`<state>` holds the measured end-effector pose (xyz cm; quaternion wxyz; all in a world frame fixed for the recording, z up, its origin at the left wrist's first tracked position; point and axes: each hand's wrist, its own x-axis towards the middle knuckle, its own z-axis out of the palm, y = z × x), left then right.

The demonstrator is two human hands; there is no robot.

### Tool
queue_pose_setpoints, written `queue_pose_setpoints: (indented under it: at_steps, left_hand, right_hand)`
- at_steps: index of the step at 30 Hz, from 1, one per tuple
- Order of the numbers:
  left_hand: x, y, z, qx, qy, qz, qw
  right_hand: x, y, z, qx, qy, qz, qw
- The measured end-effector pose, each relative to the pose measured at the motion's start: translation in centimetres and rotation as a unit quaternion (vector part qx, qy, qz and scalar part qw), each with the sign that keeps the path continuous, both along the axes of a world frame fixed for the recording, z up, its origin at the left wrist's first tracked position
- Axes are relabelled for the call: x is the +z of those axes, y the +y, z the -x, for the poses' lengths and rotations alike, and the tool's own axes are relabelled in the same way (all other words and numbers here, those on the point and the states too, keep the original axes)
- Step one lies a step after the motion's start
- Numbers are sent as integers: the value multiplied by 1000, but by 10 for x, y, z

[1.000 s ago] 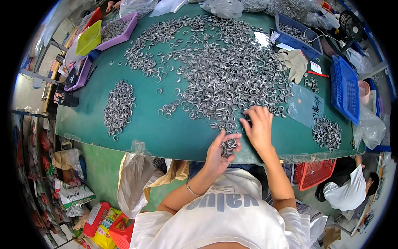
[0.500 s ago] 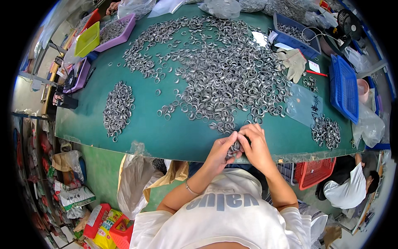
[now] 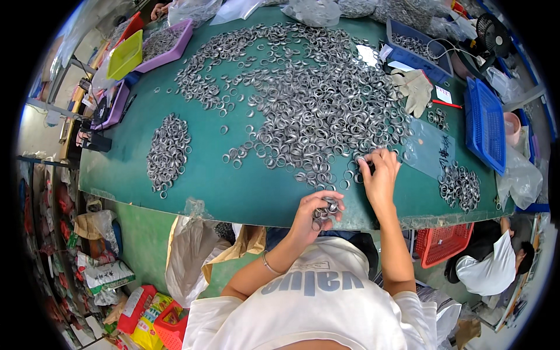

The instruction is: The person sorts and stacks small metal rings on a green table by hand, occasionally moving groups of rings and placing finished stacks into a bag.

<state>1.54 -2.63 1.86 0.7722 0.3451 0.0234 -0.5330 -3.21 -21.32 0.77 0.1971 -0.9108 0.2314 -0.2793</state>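
Note:
My left hand (image 3: 305,218) is closed around several grey metal rings (image 3: 326,211), held just above the table's near edge. Forward and to the right, my right hand (image 3: 382,175) reaches to the near right border of a big spread of metal rings (image 3: 315,116). Its thumb and fingers are bent together there, and whatever lies between the fingertips is hidden. A couple of loose rings (image 3: 345,184) lie on the green table (image 3: 233,192) beside that hand. One smaller heap of rings (image 3: 168,153) sits to the left, another ring heap (image 3: 459,185) to the right.
A clear plastic sheet (image 3: 429,146), a work glove (image 3: 415,90) and a red pen (image 3: 447,104) lie on the right. Blue baskets (image 3: 484,125), a blue bin (image 3: 440,70) and a fan (image 3: 493,32) line that side. A purple tray (image 3: 181,44) stands far left.
My hands were together at the table's near edge. My right hand has moved away, forward and right, to the ring pile; my left stays near the edge with its rings.

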Motion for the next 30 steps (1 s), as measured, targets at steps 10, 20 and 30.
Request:
queue_pose_setpoints:
  at_steps: [10, 20, 30]
  left_hand:
    - [9, -11, 2, -5, 17, -84, 996]
    - [-5, -3, -2, -24, 18, -24, 999]
    - [-3, -6, 2, 18, 73, -40, 996]
  right_hand:
    - [26, 20, 23, 120, -52, -398, 908]
    - [36, 19, 19, 164, -48, -244, 955]
    - [15, 1, 19, 67, -1, -303, 951]
